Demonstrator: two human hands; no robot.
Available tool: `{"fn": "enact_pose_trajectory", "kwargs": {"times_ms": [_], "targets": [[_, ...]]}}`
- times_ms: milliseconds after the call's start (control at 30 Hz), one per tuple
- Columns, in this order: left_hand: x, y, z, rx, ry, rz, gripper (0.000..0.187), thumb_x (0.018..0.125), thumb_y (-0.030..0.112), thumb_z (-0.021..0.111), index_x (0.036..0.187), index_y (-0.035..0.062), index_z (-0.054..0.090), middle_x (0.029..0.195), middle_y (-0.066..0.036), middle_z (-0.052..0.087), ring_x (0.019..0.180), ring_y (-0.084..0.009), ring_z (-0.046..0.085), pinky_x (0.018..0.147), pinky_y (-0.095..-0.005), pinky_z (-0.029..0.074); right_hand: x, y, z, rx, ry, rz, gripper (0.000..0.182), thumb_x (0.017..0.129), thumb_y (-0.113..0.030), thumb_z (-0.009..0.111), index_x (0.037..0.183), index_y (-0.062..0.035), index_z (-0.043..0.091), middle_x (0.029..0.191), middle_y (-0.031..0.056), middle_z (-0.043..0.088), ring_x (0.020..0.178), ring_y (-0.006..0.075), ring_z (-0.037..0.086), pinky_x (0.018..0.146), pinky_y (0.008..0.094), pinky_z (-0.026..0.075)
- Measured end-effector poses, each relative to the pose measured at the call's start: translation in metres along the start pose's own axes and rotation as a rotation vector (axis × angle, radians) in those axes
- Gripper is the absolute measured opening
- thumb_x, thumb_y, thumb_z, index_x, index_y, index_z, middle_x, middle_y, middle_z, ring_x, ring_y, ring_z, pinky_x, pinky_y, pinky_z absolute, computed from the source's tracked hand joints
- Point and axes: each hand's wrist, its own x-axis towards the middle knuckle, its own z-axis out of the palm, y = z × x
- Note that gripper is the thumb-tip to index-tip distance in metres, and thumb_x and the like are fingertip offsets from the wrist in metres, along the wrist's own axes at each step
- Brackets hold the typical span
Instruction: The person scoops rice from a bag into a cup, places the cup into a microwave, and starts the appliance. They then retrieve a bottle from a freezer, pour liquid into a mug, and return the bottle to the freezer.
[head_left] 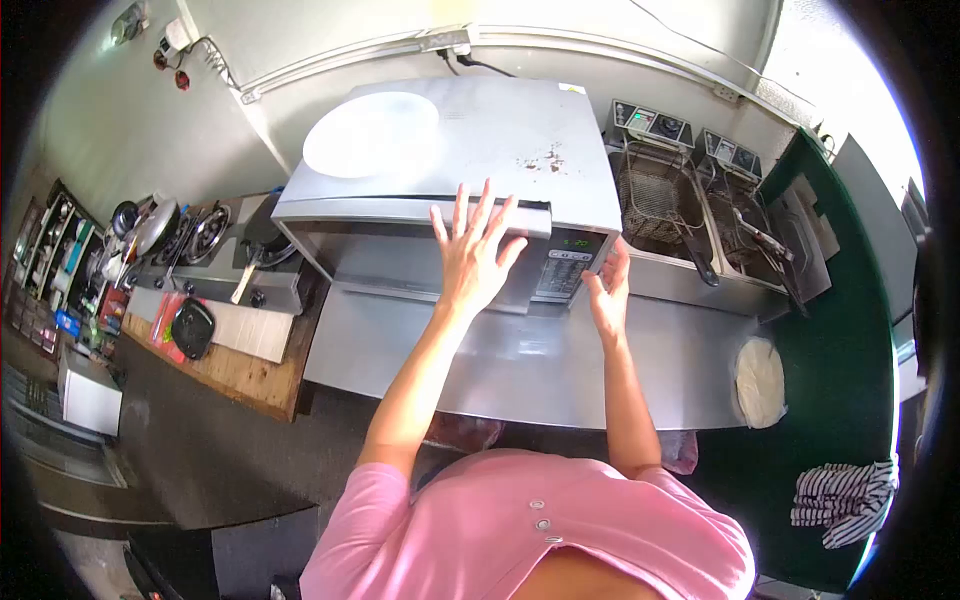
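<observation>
A silver microwave stands on a steel counter, with a white plate on its top at the left. Its door stands slightly out from the body along the top edge. My left hand is spread against the upper part of the door, near the handle end, holding nothing. At the microwave's right front edge, beside the keypad with its lit green display, my right hand has its thumb and fingers apart and nothing between them.
Two fryers with wire baskets stand on the right. A round, pale item in plastic lies at the counter's right end. A striped cloth hangs at the lower right. On the left are a stove, pans and a wooden board.
</observation>
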Motion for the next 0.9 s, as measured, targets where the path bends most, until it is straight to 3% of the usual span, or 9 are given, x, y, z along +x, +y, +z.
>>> {"fn": "enact_pose_trajectory", "kwargs": {"times_ms": [33,167,200,367,500,633,700,767,900], "targets": [[0.006,-0.002,0.007,0.020,0.007,-0.003,0.056,0.082,0.035,0.065,0.135,0.0259,0.048,0.151,-0.004,0.028,0.140,-0.0331,0.018,0.105,-0.0689,0.004,-0.001,-0.002,0.001,-0.022,0.012,-0.010,0.075,0.075,0.000,0.059,0.143,-0.0118,0.028,0.117,0.0123,0.050,0.104,0.0198,0.051,0.090,0.0333,0.043],[0.015,-0.006,0.021,0.038,0.021,-0.022,0.051,0.083,0.031,0.065,0.132,0.0259,0.050,0.151,-0.001,0.028,0.141,-0.0327,0.017,0.105,-0.0694,0.001,0.000,-0.003,0.006,-0.159,0.037,-0.081,0.083,0.071,-0.002,0.065,0.143,-0.0117,0.026,0.120,0.0170,0.049,0.107,0.0240,0.051,0.096,0.0368,0.040],[0.015,-0.005,0.021,0.039,0.022,-0.020,0.052,0.083,0.030,0.065,0.132,0.0259,0.050,0.151,-0.001,0.028,0.141,-0.0327,0.017,0.104,-0.0695,0.001,-0.003,-0.016,0.006,-0.238,0.024,-0.032,0.091,0.070,-0.011,0.071,0.145,-0.0080,0.020,0.128,0.0262,0.044,0.118,0.0359,0.048,0.100,0.0423,0.039],[0.014,0.001,0.004,-0.091,0.012,-0.037,0.053,0.084,0.021,0.064,0.134,0.0227,0.049,0.151,-0.010,0.026,0.141,-0.0344,0.016,0.105,-0.0683,0.001,-0.002,-0.026,0.022,-0.333,0.139,-0.056,0.096,0.070,-0.020,0.079,0.143,-0.0025,0.020,0.131,0.0235,0.044,0.118,0.0346,0.047,0.100,0.0416,0.039],[0.009,-0.013,-0.020,-0.118,0.168,-0.100,0.051,0.084,0.016,0.062,0.133,0.0177,0.049,0.148,-0.014,0.029,0.140,-0.0343,0.020,0.106,-0.0666,0.003,0.001,-0.030,0.029,-0.359,0.191,-0.085,0.090,0.069,-0.020,0.080,0.139,-0.0005,0.027,0.129,0.0211,0.046,0.117,0.0352,0.047,0.100,0.0422,0.038],[0.013,-0.050,-0.055,0.017,0.378,-0.163,0.048,0.084,0.015,0.062,0.130,0.0139,0.049,0.143,-0.013,0.037,0.136,-0.0327,0.027,0.106,-0.0621,0.010,0.005,-0.020,0.030,-0.493,0.169,-0.108,0.084,0.069,-0.022,0.080,0.134,0.0006,0.033,0.124,0.0195,0.048,0.114,0.0355,0.047,0.099,0.0448,0.035],[0.018,-0.071,-0.070,0.171,0.477,-0.192,0.045,0.086,0.017,0.060,0.129,0.0127,0.049,0.140,-0.014,0.040,0.131,-0.0315,0.033,0.105,-0.0536,0.018,0.003,-0.016,0.032,-0.512,0.197,-0.120,0.083,0.069,-0.024,0.080,0.134,0.0004,0.033,0.123,0.0190,0.048,0.113,0.0349,0.047,0.099,0.0461,0.032],[0.015,-0.101,-0.075,0.110,0.541,-0.277,0.047,0.086,0.020,0.060,0.131,0.0153,0.048,0.143,-0.014,0.036,0.135,-0.0330,0.026,0.105,-0.0629,0.009,0.001,-0.015,0.031,-0.530,0.212,-0.147,0.083,0.069,-0.025,0.080,0.133,0.0003,0.034,0.122,0.0185,0.048,0.114,0.0339,0.047,0.101,0.0470,0.030],[0.000,-0.169,-0.076,0.161,0.671,-0.411,0.044,0.089,0.025,0.058,0.130,0.0136,0.047,0.137,-0.017,0.042,0.129,-0.0337,0.035,0.104,-0.0523,0.019,0.002,-0.024,0.025,-0.564,0.175,-0.156,0.084,0.070,-0.027,0.079,0.134,0.0012,0.033,0.124,0.0178,0.047,0.117,0.0320,0.045,0.104,0.0473,0.026]]}}
